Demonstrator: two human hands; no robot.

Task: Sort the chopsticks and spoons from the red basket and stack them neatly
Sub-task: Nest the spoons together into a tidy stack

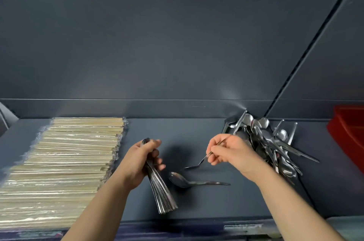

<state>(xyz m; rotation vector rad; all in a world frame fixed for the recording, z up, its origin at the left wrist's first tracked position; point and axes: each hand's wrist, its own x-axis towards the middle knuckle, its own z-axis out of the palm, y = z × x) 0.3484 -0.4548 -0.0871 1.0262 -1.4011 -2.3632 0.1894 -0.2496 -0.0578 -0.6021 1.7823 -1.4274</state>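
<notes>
While left hand is gripping the spoon stack to keep it aligned | right hand is pinching one spoon by its handle, likely for nesting | unsorted pile is lying right, chopsticks left

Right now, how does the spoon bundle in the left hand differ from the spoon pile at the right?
The bundle is gripped in the left hand; the pile lies loose on the table. The bundle's handles are aligned; the pile is tangled. Both are metal spoons.
</notes>
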